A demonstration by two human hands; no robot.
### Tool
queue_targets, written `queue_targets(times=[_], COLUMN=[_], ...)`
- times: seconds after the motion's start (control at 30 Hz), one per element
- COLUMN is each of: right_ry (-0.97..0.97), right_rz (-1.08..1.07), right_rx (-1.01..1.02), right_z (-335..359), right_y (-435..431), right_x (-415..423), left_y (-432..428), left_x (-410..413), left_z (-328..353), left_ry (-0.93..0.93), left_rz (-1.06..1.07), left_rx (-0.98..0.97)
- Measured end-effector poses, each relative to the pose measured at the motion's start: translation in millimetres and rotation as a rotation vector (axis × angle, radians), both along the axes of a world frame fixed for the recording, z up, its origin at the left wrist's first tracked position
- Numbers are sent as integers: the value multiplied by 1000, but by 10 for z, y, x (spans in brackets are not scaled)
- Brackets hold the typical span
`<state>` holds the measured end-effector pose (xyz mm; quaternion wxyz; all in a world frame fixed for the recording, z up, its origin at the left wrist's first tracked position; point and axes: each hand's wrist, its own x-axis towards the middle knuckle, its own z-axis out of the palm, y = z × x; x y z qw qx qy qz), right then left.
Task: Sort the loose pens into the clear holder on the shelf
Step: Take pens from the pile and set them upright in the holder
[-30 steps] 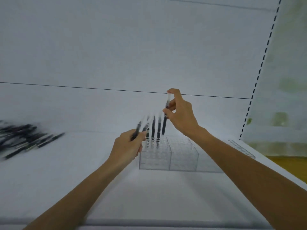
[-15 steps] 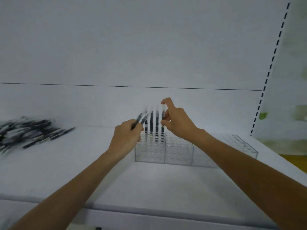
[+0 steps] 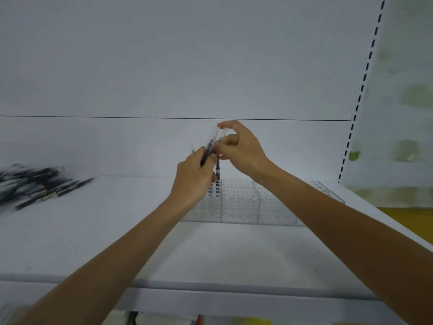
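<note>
A clear gridded pen holder (image 3: 241, 202) stands on the white shelf (image 3: 117, 231), partly hidden behind my hands. My left hand (image 3: 193, 179) grips a black pen with a clear cap (image 3: 209, 145), held tilted above the holder's left end. My right hand (image 3: 239, 148) meets it from the right, thumb and fingers pinching the top of that pen. Below the hands, one dark pen (image 3: 218, 171) stands upright in the holder. A pile of loose black pens (image 3: 35, 184) lies at the shelf's far left, blurred.
The shelf's back panel rises behind the holder. A slotted upright (image 3: 358, 95) runs along the right side. The shelf's front edge (image 3: 210, 289) is near me, with coloured items on a lower level below it.
My right hand let go of the pen it had pushed into the holder and came to the pen in my left hand. The left hand rose slightly.
</note>
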<state>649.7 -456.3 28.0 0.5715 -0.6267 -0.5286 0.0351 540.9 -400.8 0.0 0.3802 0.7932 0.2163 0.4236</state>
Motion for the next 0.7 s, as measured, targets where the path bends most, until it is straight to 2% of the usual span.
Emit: queue_targets(times=[0.1,0.17,0.23,0.33,0.5,0.7], right_ry=[175,229,127,-68,-57,-187], right_rz=[28,-64,-176,-210,-156,-165], right_rx=[158,272,287,185,186,106], right_z=[103,219,260,141,-32,-151], right_y=[-18,-51,-71,-30,58,103], right_x=[57,200,350,386,324,289], left_y=[-26,18,93,166,128,114], left_x=[-92,-208,-319,-412,-392,-408], left_z=[-63,-117,-155,-213,-309,-374], left_ry=[-26,-60,-68,-20,6,29], left_rz=[-11,29,76,139,133,121], left_rx=[-43,-49,-59,-85,-114,-105])
